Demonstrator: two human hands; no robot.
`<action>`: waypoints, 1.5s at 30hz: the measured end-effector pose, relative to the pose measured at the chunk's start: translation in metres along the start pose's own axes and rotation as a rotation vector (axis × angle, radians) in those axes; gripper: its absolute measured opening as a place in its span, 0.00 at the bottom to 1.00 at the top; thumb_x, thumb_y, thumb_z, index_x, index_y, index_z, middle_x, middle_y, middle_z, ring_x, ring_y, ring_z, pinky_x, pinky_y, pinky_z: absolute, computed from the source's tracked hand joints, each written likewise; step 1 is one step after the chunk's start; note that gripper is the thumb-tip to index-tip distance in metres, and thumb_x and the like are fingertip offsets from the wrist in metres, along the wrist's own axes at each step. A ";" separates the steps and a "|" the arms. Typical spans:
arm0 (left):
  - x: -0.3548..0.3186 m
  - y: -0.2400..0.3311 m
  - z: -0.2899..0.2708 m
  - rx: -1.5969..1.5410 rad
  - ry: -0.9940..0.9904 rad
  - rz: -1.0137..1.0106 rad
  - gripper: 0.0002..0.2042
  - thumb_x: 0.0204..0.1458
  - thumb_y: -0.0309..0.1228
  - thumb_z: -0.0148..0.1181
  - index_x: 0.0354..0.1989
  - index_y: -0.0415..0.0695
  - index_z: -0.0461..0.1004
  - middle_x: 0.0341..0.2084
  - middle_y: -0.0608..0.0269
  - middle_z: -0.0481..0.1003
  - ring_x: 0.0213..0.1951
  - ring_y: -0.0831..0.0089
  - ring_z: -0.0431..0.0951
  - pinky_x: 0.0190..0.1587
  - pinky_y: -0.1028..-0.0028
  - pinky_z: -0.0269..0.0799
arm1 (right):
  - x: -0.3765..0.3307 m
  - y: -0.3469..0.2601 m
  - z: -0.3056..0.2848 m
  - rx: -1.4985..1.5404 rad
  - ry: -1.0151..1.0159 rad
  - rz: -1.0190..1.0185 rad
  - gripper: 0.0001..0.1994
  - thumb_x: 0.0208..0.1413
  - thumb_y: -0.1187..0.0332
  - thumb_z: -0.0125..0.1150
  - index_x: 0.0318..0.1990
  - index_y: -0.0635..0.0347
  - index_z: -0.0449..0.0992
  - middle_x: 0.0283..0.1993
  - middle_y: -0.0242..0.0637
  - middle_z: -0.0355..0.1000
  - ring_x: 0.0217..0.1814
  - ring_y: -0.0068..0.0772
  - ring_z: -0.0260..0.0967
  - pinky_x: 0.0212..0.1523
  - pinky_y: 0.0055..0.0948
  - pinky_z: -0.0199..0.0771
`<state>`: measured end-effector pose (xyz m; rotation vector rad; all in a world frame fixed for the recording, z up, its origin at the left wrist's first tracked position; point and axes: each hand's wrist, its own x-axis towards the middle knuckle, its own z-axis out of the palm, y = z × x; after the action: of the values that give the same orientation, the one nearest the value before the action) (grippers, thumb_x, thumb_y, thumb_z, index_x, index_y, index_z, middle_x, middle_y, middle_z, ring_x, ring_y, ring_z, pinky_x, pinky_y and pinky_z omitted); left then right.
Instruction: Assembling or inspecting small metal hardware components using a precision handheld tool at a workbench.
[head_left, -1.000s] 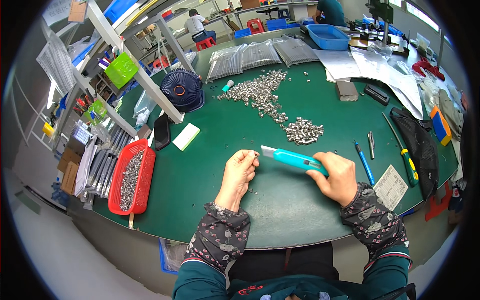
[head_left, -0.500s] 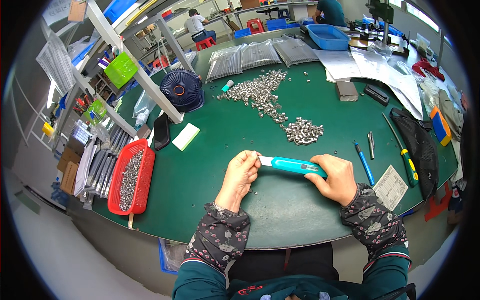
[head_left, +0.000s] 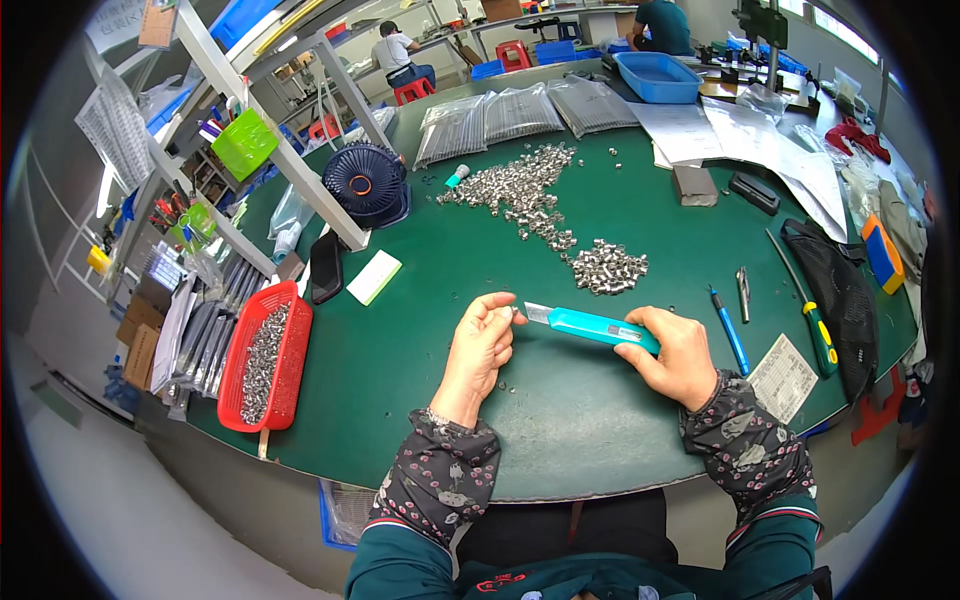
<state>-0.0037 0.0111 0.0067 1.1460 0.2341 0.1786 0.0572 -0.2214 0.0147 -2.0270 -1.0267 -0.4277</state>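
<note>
My right hand (head_left: 673, 352) is closed around the handle of a teal utility knife (head_left: 596, 328), its bare blade pointing left. Just left of the blade tip, my left hand (head_left: 481, 343) pinches a small metal sleeve (head_left: 514, 311) between thumb and fingertips; most of that piece is covered. A narrow gap separates blade and sleeve. Beyond both hands lies a small heap of shiny metal sleeves (head_left: 609, 267), and a larger spread of the same sleeves (head_left: 525, 188) trails behind it on the green table (head_left: 420, 260).
A red basket (head_left: 297, 372) of metal parts sits at left, near a phone (head_left: 325, 266) and a fan (head_left: 366, 183). On the right lie a blue pen (head_left: 729, 330), a screwdriver (head_left: 817, 325) and a paper slip (head_left: 783, 378). Bagged rods (head_left: 522, 112) line the back.
The blade has come away from the sleeve in my left fingers, and the knife has shifted slightly right and tilted more. My left fingertips have opened a little.
</note>
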 end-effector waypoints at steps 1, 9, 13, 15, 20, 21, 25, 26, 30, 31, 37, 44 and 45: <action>0.001 -0.002 -0.003 0.001 0.004 0.011 0.07 0.52 0.27 0.47 0.38 0.41 0.65 0.27 0.64 0.68 0.14 0.90 0.53 0.12 0.90 0.46 | 0.000 0.000 0.000 0.008 -0.016 0.013 0.13 0.40 0.63 0.60 0.31 0.60 0.69 0.26 0.39 0.69 0.25 0.41 0.67 0.25 0.33 0.65; 0.000 0.001 0.000 -0.011 -0.010 0.003 0.07 0.51 0.26 0.48 0.38 0.41 0.65 0.27 0.66 0.68 0.14 0.90 0.53 0.12 0.90 0.45 | 0.000 0.001 0.000 0.056 -0.081 0.090 0.13 0.41 0.61 0.60 0.31 0.60 0.69 0.25 0.41 0.69 0.25 0.43 0.67 0.25 0.34 0.65; 0.000 0.000 -0.001 0.062 -0.016 0.018 0.07 0.51 0.25 0.48 0.38 0.41 0.66 0.26 0.67 0.68 0.14 0.91 0.53 0.12 0.90 0.45 | 0.000 0.003 0.001 0.098 -0.142 0.157 0.14 0.41 0.59 0.59 0.31 0.60 0.70 0.23 0.42 0.69 0.25 0.43 0.67 0.25 0.35 0.65; 0.000 -0.001 -0.002 0.087 -0.023 0.028 0.07 0.51 0.25 0.48 0.38 0.40 0.66 0.26 0.68 0.67 0.14 0.91 0.53 0.12 0.90 0.45 | -0.001 0.005 0.001 0.128 -0.168 0.191 0.14 0.41 0.59 0.59 0.31 0.60 0.70 0.23 0.43 0.69 0.25 0.43 0.67 0.26 0.35 0.65; -0.001 -0.004 0.000 0.419 -0.029 0.204 0.06 0.50 0.25 0.49 0.35 0.40 0.68 0.23 0.70 0.68 0.15 0.92 0.54 0.12 0.90 0.45 | 0.003 0.004 -0.003 0.215 -0.299 0.352 0.15 0.41 0.58 0.58 0.31 0.60 0.71 0.22 0.43 0.69 0.24 0.42 0.67 0.27 0.34 0.65; 0.000 -0.005 -0.001 0.418 -0.030 0.203 0.06 0.50 0.25 0.49 0.35 0.40 0.68 0.23 0.70 0.68 0.15 0.92 0.54 0.12 0.90 0.45 | 0.003 0.003 -0.005 0.172 -0.289 0.341 0.14 0.40 0.59 0.59 0.31 0.60 0.71 0.22 0.42 0.69 0.23 0.41 0.67 0.26 0.34 0.65; 0.000 -0.002 -0.001 0.410 -0.028 0.162 0.06 0.49 0.25 0.49 0.35 0.39 0.69 0.23 0.68 0.69 0.14 0.91 0.54 0.12 0.89 0.45 | -0.002 -0.005 -0.001 -0.075 -0.003 -0.021 0.13 0.38 0.63 0.61 0.30 0.59 0.70 0.21 0.39 0.66 0.21 0.40 0.65 0.22 0.33 0.63; 0.000 0.000 -0.001 0.246 -0.027 0.042 0.06 0.50 0.25 0.49 0.35 0.39 0.69 0.23 0.68 0.69 0.14 0.91 0.54 0.12 0.89 0.45 | -0.001 -0.008 -0.002 -0.147 0.018 -0.112 0.13 0.36 0.66 0.63 0.31 0.59 0.69 0.21 0.38 0.65 0.21 0.39 0.64 0.21 0.33 0.62; 0.000 0.000 -0.006 0.112 -0.007 -0.041 0.06 0.50 0.25 0.49 0.35 0.38 0.68 0.23 0.66 0.69 0.13 0.91 0.52 0.11 0.90 0.44 | 0.003 -0.008 -0.005 -0.094 0.157 -0.080 0.13 0.36 0.66 0.62 0.31 0.60 0.69 0.22 0.38 0.66 0.22 0.40 0.65 0.22 0.32 0.64; 0.000 -0.001 -0.005 0.086 -0.013 -0.035 0.06 0.50 0.25 0.49 0.35 0.38 0.68 0.23 0.66 0.69 0.13 0.91 0.52 0.11 0.90 0.44 | 0.002 -0.007 -0.004 -0.094 0.154 -0.083 0.13 0.36 0.66 0.62 0.31 0.60 0.69 0.22 0.38 0.66 0.22 0.40 0.65 0.22 0.32 0.64; -0.001 0.000 -0.005 0.061 -0.009 -0.021 0.06 0.50 0.26 0.49 0.35 0.39 0.68 0.23 0.67 0.68 0.13 0.91 0.52 0.11 0.90 0.44 | 0.001 -0.001 0.000 0.011 -0.011 -0.007 0.12 0.38 0.64 0.61 0.30 0.61 0.70 0.24 0.39 0.68 0.24 0.41 0.67 0.24 0.32 0.65; 0.000 0.000 -0.002 0.215 -0.056 0.020 0.06 0.50 0.25 0.48 0.35 0.38 0.68 0.23 0.67 0.68 0.13 0.91 0.52 0.11 0.89 0.44 | 0.001 -0.002 -0.002 -0.003 -0.124 0.089 0.12 0.38 0.65 0.61 0.29 0.61 0.70 0.25 0.39 0.69 0.25 0.42 0.67 0.25 0.32 0.66; -0.001 0.001 -0.003 0.218 -0.055 0.019 0.06 0.50 0.25 0.48 0.35 0.38 0.68 0.23 0.67 0.68 0.13 0.91 0.52 0.11 0.89 0.44 | 0.002 -0.006 -0.003 -0.043 -0.086 0.021 0.12 0.38 0.66 0.61 0.30 0.62 0.69 0.26 0.40 0.69 0.26 0.42 0.67 0.26 0.32 0.66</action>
<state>-0.0060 0.0137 0.0066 1.3682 0.1972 0.1406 0.0537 -0.2211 0.0209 -2.1082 -1.0550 -0.3576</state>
